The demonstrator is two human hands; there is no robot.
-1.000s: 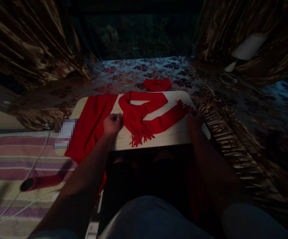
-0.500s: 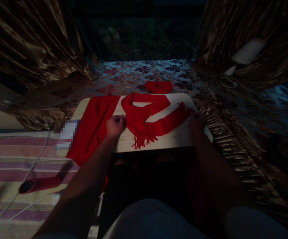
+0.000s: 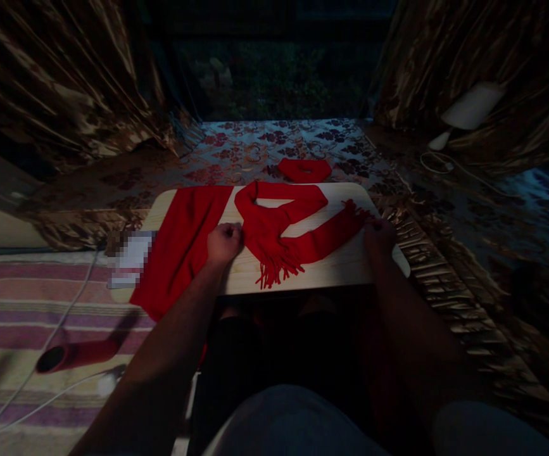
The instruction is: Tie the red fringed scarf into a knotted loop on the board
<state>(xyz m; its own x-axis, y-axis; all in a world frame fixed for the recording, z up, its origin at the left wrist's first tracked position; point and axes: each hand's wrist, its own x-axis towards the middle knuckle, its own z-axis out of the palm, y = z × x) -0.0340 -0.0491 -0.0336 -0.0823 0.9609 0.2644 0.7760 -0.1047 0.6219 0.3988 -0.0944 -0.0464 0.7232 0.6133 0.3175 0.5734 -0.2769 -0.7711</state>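
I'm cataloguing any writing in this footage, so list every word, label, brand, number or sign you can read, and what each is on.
No readable text anywhere.
White flat item left of the table: pixelated, so any print on it cannot be read.
Fringed red scarf: no lettering shows.
Red cylinder: no lettering can be made out in the dim light.
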